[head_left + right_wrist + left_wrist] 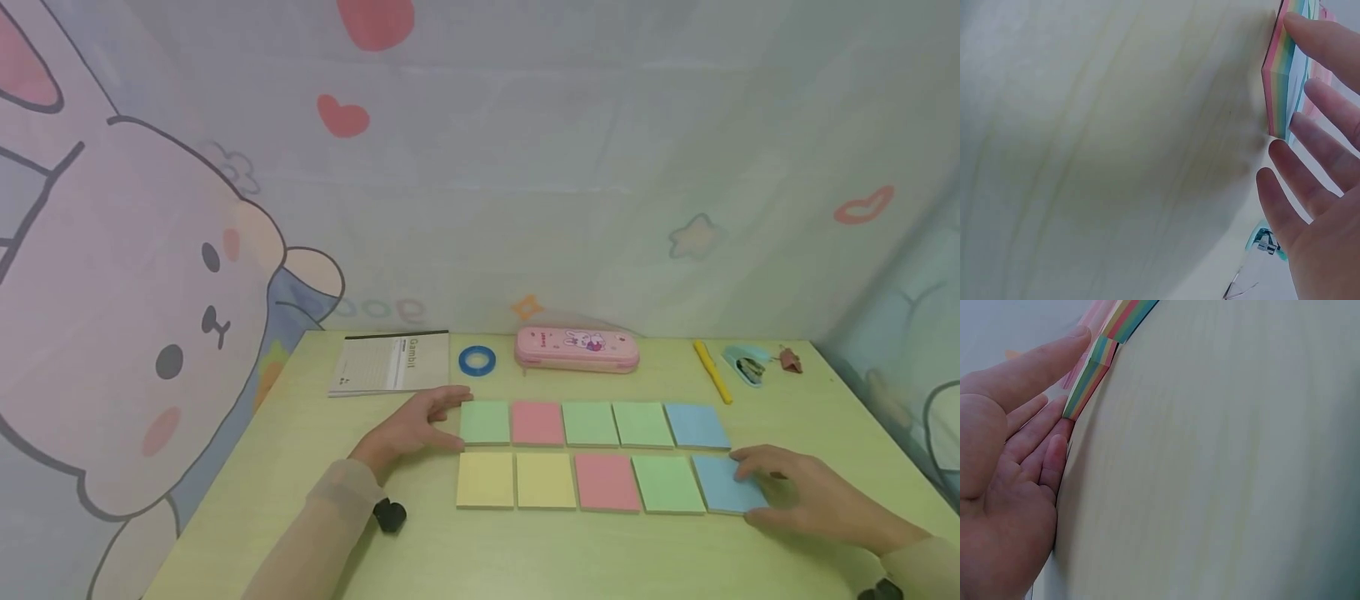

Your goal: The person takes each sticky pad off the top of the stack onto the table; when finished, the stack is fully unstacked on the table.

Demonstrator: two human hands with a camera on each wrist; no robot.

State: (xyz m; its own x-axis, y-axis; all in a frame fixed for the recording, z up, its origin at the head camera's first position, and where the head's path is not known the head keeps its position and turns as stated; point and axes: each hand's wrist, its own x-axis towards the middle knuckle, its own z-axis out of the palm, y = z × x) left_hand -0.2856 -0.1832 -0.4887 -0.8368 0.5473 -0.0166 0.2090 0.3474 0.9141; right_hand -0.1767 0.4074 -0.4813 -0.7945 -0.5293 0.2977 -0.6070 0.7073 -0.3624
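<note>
Square sticky note pads lie flat in two rows, several to a row. At the left end of the far row, my left hand (411, 423) spreads thumb and fingers around the edge of a green pad (485, 422). The left wrist view shows the striped, multicoloured side of a pad (1089, 378) beside that hand's fingertips. My right hand (810, 493) is at the right end of the near row, its fingertips on the edge of a blue pad (723, 485). In the right wrist view its thumb touches the side of the pad (1279, 94), fingers loosely extended.
Along the back of the table lie a notebook (390, 363), a roll of blue tape (477, 361), a pink pencil case (576, 350), a yellow pen (712, 372) and a small teal item (746, 367). A printed cloth (480, 183) hangs behind.
</note>
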